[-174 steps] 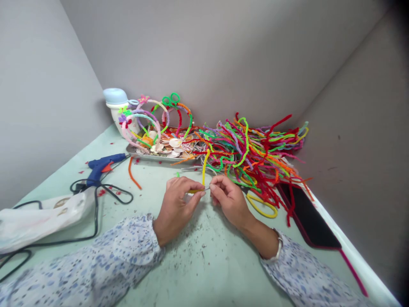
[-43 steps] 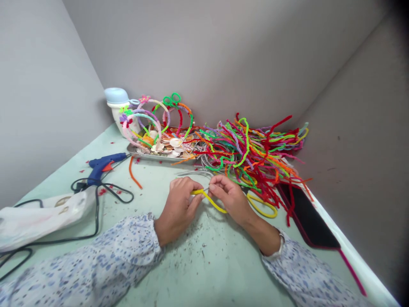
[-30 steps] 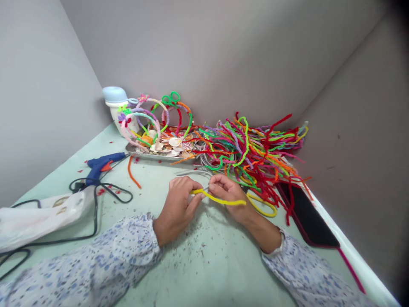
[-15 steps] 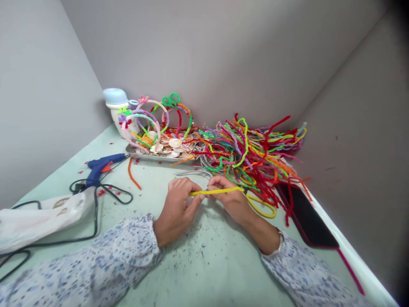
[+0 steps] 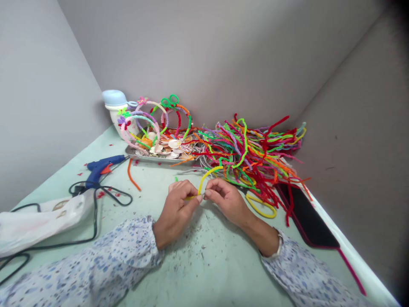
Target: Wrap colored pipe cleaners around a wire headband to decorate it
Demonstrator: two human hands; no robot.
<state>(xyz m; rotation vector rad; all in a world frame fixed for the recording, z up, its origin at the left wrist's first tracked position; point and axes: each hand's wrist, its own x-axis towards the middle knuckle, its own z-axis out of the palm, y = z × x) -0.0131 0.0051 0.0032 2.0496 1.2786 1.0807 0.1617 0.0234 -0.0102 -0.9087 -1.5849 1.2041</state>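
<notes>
At the middle of the frame a yellow pipe cleaner arcs up from between our hands. Our left hand pinches its lower end, thumb and fingers pressed together, and our right hand pinches it just beside. Above, right of centre, lies a pile of coloured pipe cleaners. A blue glue gun lies at the left.

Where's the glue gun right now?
Head view, left side of the table: the blue glue gun lies flat just left of the metal tray, its black cord coiled beside the white bag.
</notes>
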